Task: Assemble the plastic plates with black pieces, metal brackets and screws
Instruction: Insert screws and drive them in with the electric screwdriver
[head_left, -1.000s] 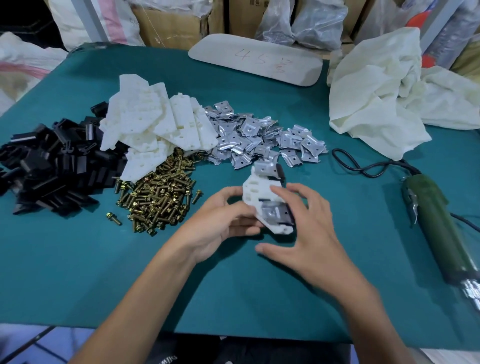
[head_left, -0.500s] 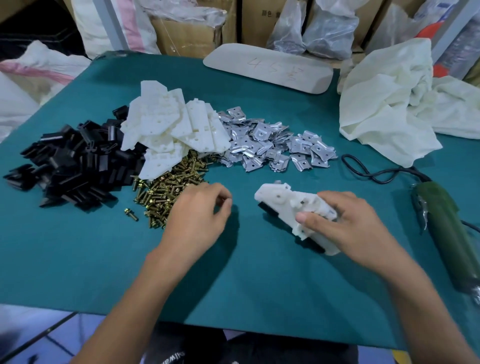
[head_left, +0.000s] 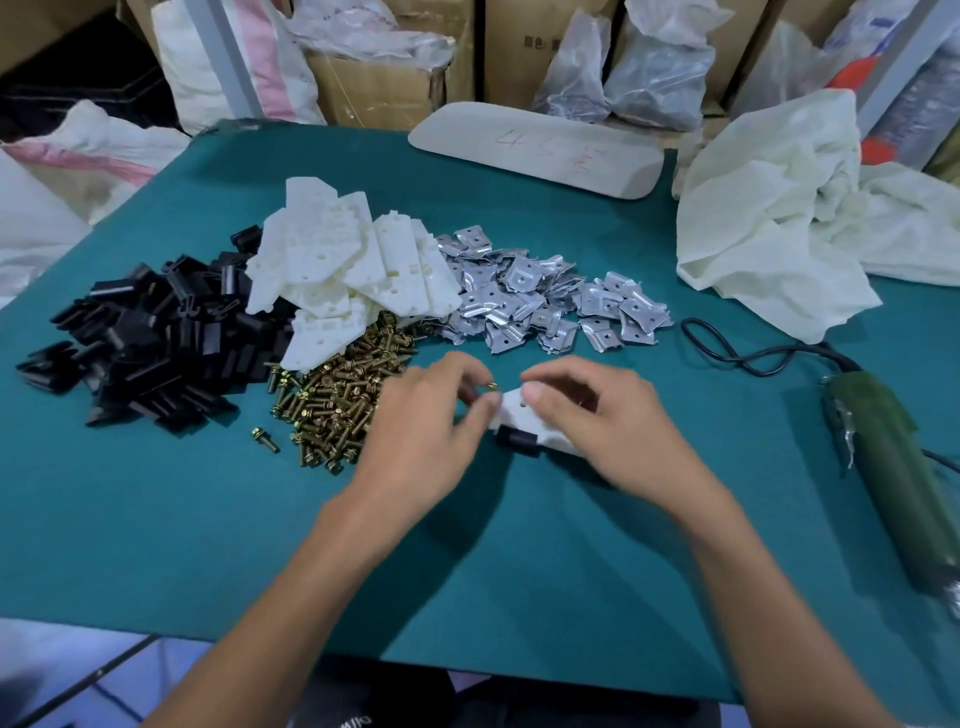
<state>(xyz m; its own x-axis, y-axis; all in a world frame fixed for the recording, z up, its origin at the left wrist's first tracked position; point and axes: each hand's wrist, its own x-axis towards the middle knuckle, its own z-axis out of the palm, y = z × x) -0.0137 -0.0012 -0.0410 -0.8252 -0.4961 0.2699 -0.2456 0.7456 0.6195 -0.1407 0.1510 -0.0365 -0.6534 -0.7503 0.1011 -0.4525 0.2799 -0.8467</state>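
A white plastic plate (head_left: 517, 415) with a black piece (head_left: 517, 438) clipped under its near edge lies on the green table in front of me. My right hand (head_left: 597, 421) covers and holds the plate, thumb on its top face. My left hand (head_left: 426, 431) pinches a brass screw (head_left: 491, 386) just above the plate's left end. Behind lie heaps of black pieces (head_left: 150, 332), white plates (head_left: 343, 265), metal brackets (head_left: 540, 301) and brass screws (head_left: 337, 395).
A green electric screwdriver (head_left: 893, 478) with its black cable (head_left: 737, 353) lies at the right. A crumpled white cloth (head_left: 789, 208) and a long pale board (head_left: 540, 145) sit at the back. Boxes and bags stand behind the table (head_left: 260, 545).
My left hand took a screw from the brass heap and carried it right to the plate. My right hand drew the plate leftward toward it.
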